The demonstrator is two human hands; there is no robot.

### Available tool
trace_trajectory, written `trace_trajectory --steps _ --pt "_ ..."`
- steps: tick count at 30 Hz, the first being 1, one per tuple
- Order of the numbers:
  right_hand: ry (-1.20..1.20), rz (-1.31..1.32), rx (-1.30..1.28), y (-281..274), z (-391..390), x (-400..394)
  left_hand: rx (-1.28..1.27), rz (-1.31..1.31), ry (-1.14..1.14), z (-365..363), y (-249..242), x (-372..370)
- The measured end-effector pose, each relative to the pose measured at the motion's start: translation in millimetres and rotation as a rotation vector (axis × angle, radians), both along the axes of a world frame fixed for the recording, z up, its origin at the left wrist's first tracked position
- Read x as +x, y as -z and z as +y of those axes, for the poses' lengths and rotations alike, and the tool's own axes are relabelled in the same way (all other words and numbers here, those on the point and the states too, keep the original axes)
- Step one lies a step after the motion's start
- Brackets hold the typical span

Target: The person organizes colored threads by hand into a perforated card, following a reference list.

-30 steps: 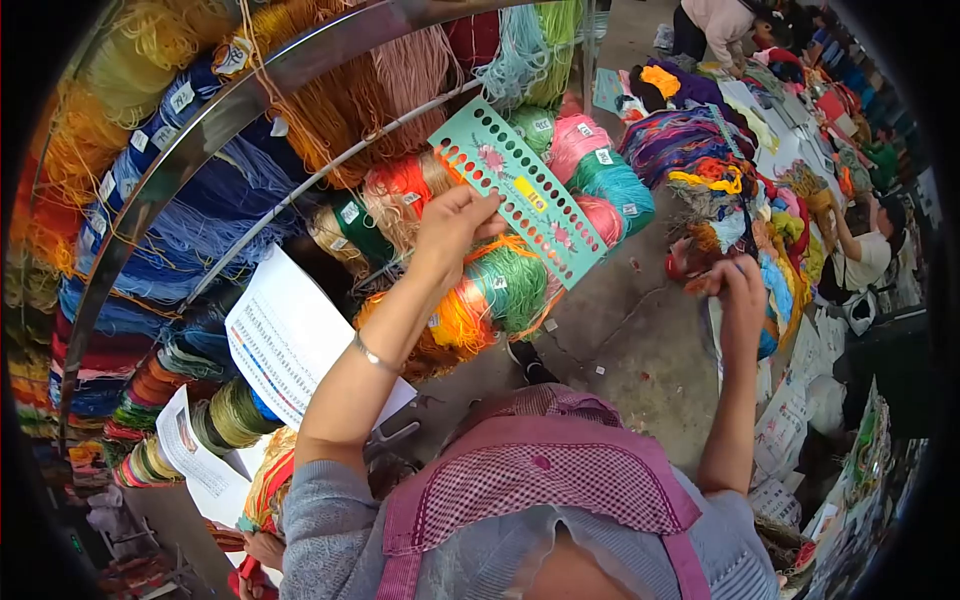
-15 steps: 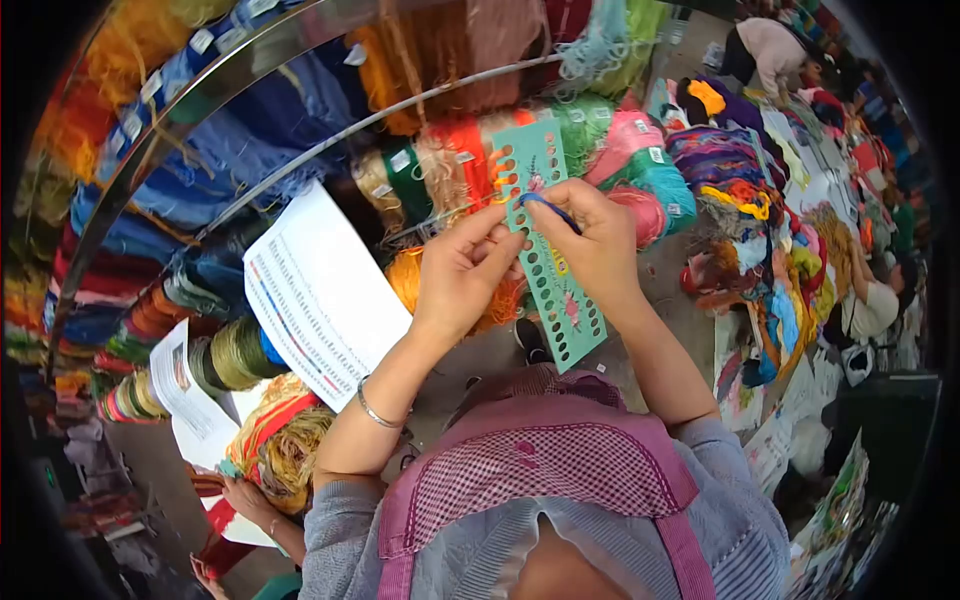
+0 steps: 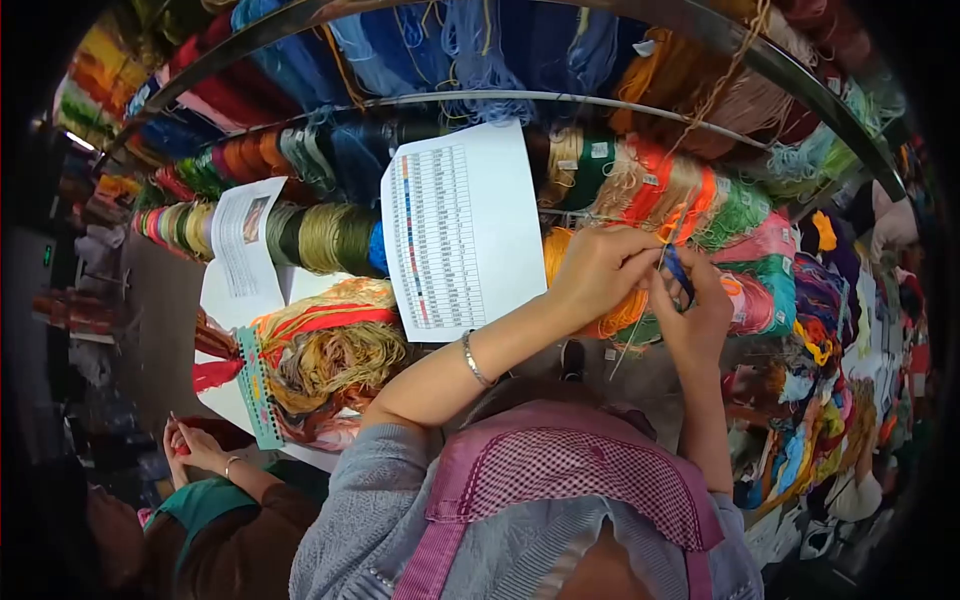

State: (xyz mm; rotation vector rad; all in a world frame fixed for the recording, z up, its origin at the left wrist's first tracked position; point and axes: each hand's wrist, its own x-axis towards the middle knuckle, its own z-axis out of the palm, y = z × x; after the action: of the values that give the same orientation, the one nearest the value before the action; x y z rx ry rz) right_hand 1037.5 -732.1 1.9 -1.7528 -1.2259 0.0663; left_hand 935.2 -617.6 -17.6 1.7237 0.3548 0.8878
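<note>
My left hand point(image 3: 598, 278) is closed, its thumb and fingers pinched at one end of a green punched thread card point(image 3: 626, 350), which is turned almost edge-on and shows as a thin line. Orange thread point(image 3: 668, 234) sticks up at the fingertips. Close beside it, my right hand point(image 3: 702, 318) is wrapped round small blue-handled scissors point(image 3: 683, 280), their blades pointing up by the orange thread. The fingers hide most of the card's held end.
A printed colour chart point(image 3: 470, 235) hangs left of my hands over thread rolls. Farther left are an olive thread roll point(image 3: 340, 238), another threaded green card point(image 3: 262, 400) and a co-worker's hands point(image 3: 195, 447). Skeins hang from a metal rail point(image 3: 450, 97); coloured bundles point(image 3: 815, 400) lie at right.
The view has swung left, showing more of the chart and the co-worker. The green card has turned from face-on to nearly edge-on, and the scissors now point upward at the orange thread.
</note>
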Motion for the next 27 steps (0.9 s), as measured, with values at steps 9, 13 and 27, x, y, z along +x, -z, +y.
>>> trace_trajectory --steps 9,13,27 --pt "-0.025 0.195 -0.037 -3 5 8 -0.689 -0.091 0.235 20 0 -13" --pt "-0.029 0.229 -0.043 5 7 12 -0.705 -0.076 0.228 21 2 -14" --pt "0.013 0.100 -0.061 -10 7 24 -0.679 -0.067 0.283 29 -14 -28"
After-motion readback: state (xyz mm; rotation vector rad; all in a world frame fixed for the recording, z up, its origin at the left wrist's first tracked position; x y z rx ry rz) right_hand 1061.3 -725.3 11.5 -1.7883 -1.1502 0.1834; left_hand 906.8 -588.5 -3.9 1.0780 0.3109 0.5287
